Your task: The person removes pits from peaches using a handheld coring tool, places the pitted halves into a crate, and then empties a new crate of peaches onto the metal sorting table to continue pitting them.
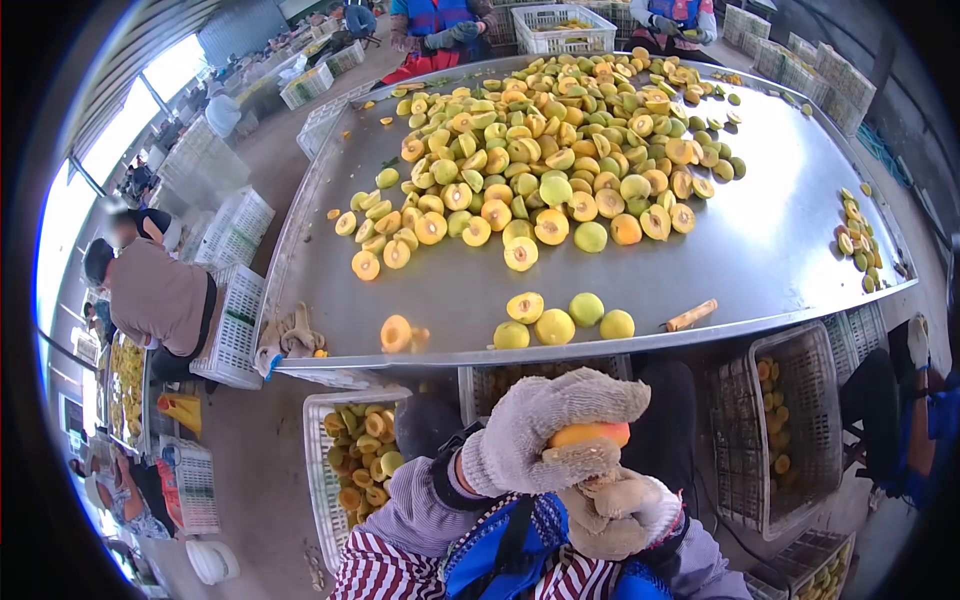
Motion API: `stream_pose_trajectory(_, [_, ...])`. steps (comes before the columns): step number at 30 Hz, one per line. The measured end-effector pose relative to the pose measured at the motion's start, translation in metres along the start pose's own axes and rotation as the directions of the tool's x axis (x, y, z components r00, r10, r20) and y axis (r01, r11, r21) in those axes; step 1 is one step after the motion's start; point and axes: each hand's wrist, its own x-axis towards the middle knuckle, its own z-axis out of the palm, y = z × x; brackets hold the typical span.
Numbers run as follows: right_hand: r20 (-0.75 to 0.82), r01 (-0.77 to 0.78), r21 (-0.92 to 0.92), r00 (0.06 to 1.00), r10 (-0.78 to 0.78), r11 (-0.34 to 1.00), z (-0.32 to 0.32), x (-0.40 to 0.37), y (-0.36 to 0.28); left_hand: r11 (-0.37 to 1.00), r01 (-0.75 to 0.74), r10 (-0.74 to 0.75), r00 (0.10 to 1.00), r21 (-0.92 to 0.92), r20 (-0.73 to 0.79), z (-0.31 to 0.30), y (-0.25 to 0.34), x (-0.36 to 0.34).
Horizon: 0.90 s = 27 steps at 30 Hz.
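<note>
My left hand [555,430], in a dirty light knit glove, is closed around an orange-yellow stone fruit [590,434] above my lap. Just below it, my right hand [620,510] has its gloved fingers curled close against the left palm. What those right fingers hold, if anything, is hidden. Near the table edge in front of me lie a cut fruit half [525,307] and several whole yellow-green fruits [555,327]. To the left, another orange half [396,334] lies beside a small blurred piece. A brown stick-like piece [691,315] rests to the right.
A heap of halved and whole fruit [540,150] covers the far middle of the metal table [330,260]. A glove [298,335] lies at its left corner. Crates [325,470] of fruit stand either side of my legs, one at right [775,430]. Other people sit across and around.
</note>
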Motion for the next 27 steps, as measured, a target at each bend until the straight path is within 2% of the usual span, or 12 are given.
stream_pose_trajectory(1, [0.011, -0.018, 0.014, 1.000, 0.018, 1.000, -0.002, 0.000, 0.000, 0.992, -0.121, 0.118, 0.990, -0.026, -0.080, 0.004, -0.004, -0.004])
stream_pose_trajectory(5, [0.031, -0.036, 0.025, 0.999, 0.035, 0.999, -0.010, 0.000, 0.003, 0.893, 0.032, -0.160, 0.955, -0.449, -0.251, 0.029, -0.006, -0.023])
stream_pose_trajectory(7, [-0.011, -0.013, -0.002, 1.000, 0.013, 1.000, -0.007, -0.001, 0.002, 0.910, -0.002, -0.114, 0.960, -0.415, -0.255, 0.027, -0.015, -0.021])
stream_pose_trajectory(9, [-0.052, -0.072, -0.035, 0.996, 0.070, 0.997, -0.007, -0.004, 0.000, 0.979, -0.107, 0.074, 0.980, -0.174, -0.184, 0.018, -0.021, -0.018])
stream_pose_trajectory(13, [0.029, -0.052, 0.113, 0.998, 0.049, 0.992, -0.009, -0.004, 0.004, 1.000, 0.022, -0.023, 0.997, -0.023, -0.068, 0.007, -0.009, -0.010])
stream_pose_trajectory(17, [-0.071, -0.038, 0.066, 0.997, 0.043, 0.997, -0.010, -0.008, 0.015, 0.977, -0.207, 0.213, 0.967, 0.057, -0.137, 0.020, -0.017, -0.020])
stream_pose_trajectory(19, [-0.140, -0.042, 0.048, 0.989, 0.048, 0.998, -0.010, -0.006, 0.016, 0.899, -0.095, -0.022, 0.965, -0.428, -0.261, 0.037, -0.016, -0.030])
stream_pose_trajectory(20, [-0.068, -0.032, 0.065, 0.997, 0.036, 0.997, -0.011, -0.004, 0.015, 0.756, 0.032, -0.226, 0.950, -0.653, -0.216, 0.042, -0.006, -0.033])
stream_pose_trajectory(23, [0.158, -0.080, 0.212, 0.986, 0.047, 0.974, -0.022, 0.000, 0.010, 0.636, 0.224, -0.415, 0.906, -0.738, -0.083, 0.038, -0.009, -0.022])
stream_pose_trajectory(24, [0.109, -0.071, 0.040, 0.992, 0.067, 0.997, -0.021, 0.001, 0.008, 0.635, 0.220, -0.415, 0.906, -0.740, -0.086, 0.037, -0.011, -0.019])
stream_pose_trajectory(26, [0.050, -0.141, -0.231, 0.987, 0.156, 0.963, -0.020, -0.002, 0.006, 0.350, 0.319, -0.628, 0.777, -0.881, 0.032, 0.035, -0.016, -0.016])
stream_pose_trajectory(27, [0.050, -0.148, -0.233, 0.985, 0.163, 0.961, -0.020, -0.007, 0.005, 0.463, 0.298, -0.615, 0.786, -0.834, -0.060, 0.034, -0.022, -0.015])
